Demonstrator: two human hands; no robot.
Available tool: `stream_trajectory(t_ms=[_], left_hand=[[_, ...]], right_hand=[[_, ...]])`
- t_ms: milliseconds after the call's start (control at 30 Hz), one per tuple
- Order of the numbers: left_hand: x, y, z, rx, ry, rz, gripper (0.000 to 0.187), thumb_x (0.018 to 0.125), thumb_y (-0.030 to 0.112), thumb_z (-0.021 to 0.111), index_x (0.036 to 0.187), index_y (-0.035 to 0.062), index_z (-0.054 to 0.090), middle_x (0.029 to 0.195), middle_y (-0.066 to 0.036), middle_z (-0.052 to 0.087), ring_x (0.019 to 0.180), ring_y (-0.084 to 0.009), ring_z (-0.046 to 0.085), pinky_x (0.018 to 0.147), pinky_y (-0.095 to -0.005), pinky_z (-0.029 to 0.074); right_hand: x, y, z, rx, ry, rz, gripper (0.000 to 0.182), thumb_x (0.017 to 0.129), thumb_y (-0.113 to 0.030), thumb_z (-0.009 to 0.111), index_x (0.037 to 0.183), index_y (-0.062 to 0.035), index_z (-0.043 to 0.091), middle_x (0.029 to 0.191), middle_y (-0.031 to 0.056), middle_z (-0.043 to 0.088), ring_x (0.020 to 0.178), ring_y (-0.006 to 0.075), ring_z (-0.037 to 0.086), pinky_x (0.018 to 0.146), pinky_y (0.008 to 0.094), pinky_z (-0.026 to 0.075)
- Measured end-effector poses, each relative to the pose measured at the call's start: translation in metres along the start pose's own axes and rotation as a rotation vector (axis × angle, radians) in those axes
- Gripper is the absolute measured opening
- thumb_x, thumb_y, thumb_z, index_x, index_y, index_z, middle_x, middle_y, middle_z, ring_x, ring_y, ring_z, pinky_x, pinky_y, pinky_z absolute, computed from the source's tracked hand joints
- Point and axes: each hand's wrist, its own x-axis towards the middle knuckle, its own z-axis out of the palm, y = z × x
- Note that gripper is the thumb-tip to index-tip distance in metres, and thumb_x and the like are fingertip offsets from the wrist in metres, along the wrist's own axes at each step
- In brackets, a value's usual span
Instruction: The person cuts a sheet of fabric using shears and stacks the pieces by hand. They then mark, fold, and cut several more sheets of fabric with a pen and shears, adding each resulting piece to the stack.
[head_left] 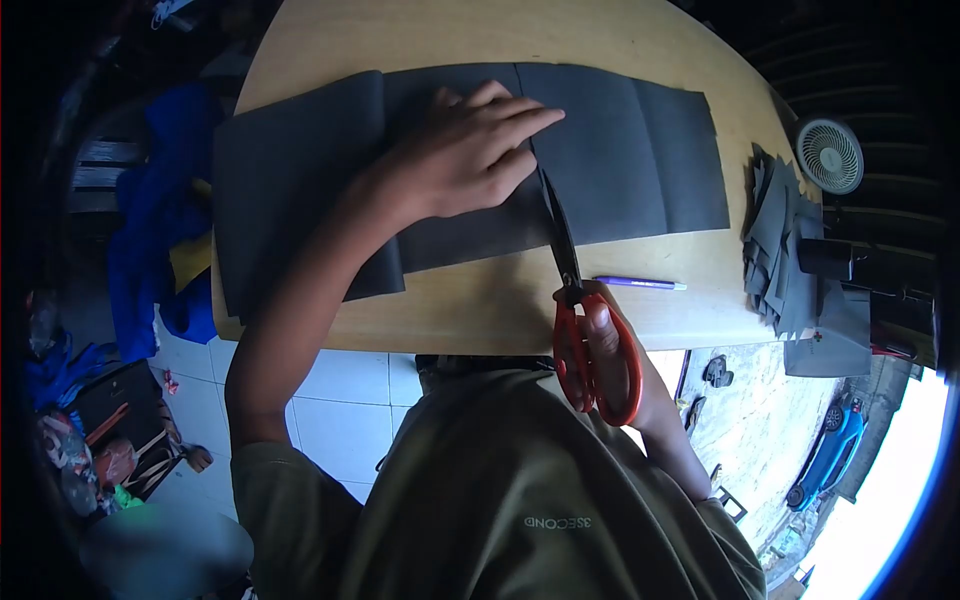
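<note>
A long strip of dark grey fabric (300, 180) lies across a wooden table (480, 300). My left hand (470, 150) presses flat on the fabric, fingers spread and pointing right, just left of the cut line. My right hand (605, 345) grips red-handled scissors (575, 290) at the table's near edge. The dark blades reach up into the fabric beside my left fingertips.
A purple pen (640, 283) lies on the table right of the scissors. A stack of cut grey pieces (780, 250) sits at the right edge, with a small white fan (830, 155) behind it. Blue cloth (160, 230) hangs left of the table. White floor tiles show below.
</note>
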Motion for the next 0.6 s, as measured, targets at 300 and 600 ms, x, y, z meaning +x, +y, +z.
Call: stream_trajectory(t_ms=[300,600], left_hand=[[0.001,0.0,-0.001,-0.094,-0.011,-0.047,0.059,0.094,0.016,0.046,0.153,0.0109,0.048,0.146,-0.009,0.058,0.136,-0.0246,0.049,0.111,-0.0421,0.033],[0.001,0.001,-0.002,-0.144,-0.013,-0.078,0.059,0.095,0.018,0.044,0.153,0.011,0.047,0.145,-0.008,0.059,0.136,-0.0244,0.048,0.112,-0.0427,0.031]], right_hand=[[0.012,-0.012,0.0,-0.009,0.015,-0.003,0.053,0.111,-0.053,0.032,0.106,-0.0028,0.047,0.056,0.0022,0.048,0.042,0.0118,0.047,0.046,0.0263,0.041],[0.022,-0.024,-0.003,-0.029,-0.006,0.038,0.051,0.111,-0.052,0.032,0.106,-0.0027,0.045,0.059,0.0035,0.049,0.044,0.0131,0.051,0.045,0.0275,0.042]])
